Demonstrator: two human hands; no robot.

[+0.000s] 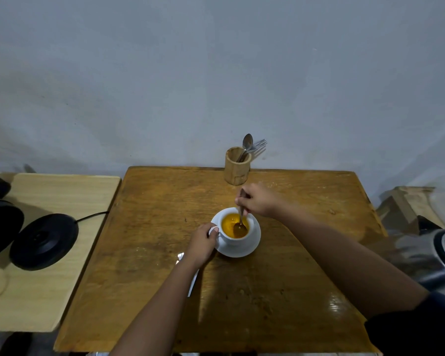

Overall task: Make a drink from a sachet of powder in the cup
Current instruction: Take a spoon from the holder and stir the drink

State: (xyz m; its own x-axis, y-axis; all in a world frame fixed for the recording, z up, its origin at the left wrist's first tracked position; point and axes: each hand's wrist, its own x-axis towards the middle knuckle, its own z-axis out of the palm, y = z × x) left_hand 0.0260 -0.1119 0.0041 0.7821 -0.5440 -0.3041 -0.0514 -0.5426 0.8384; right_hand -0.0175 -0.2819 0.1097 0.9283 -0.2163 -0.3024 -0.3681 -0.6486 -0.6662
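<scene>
Cup point(235, 236) holds orange drink point(230, 224) and spoon point(240, 222)

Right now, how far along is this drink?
Nearly finished. The white ceramic cup on its white saucer already holds orange liquid, so powder and water look added. The right hand holds a metal spoon in it; the left hand grips the handle. Left: finish stirring, lift the spoon out.

A cup point(235, 233) sits on a saucer point(244, 249) near the middle of the table point(152, 253), a spoon point(240, 219) standing in it. Behind it, at the table's far edge, a holder point(237, 168) contains cutlery point(249, 146). A kettle base point(44, 241) lies on the side table point(62, 191) to the left; a kettle point(437, 255) stands at the right.
</scene>
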